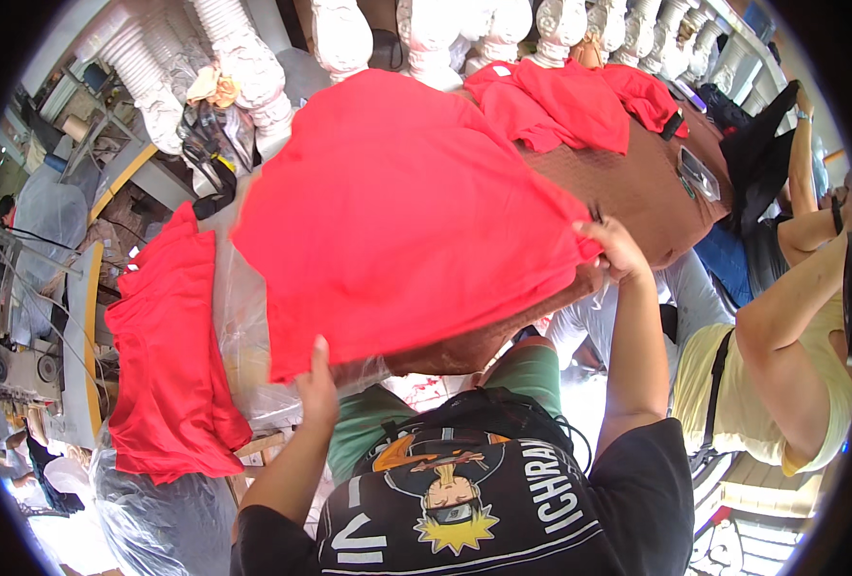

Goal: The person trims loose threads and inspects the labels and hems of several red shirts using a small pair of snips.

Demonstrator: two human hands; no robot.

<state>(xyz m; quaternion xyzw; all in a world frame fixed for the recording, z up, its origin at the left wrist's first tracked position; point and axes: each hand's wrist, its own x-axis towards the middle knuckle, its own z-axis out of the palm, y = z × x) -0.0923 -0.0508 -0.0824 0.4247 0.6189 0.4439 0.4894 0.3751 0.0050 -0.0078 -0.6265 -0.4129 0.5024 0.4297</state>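
A large piece of red cloth [407,202], perhaps a garment, is spread in front of me above a brown padded table [652,187]. My left hand [318,389] pinches its near left corner, thumb up. Farther to the right, my right hand [620,252] grips the opposite near corner between thumb and fingers. The near edge of the cloth runs taut between both hands, raised a little off the table. Its far part reaches toward the white balusters, and the table beneath is mostly hidden.
More red cloth [565,101] lies crumpled at the table's far right, and another red pile [167,355] hangs at my left. White balusters [431,38] line the back. A sewing machine [32,370] stands far left. A person in a yellow shirt [714,384] sits close at my right.
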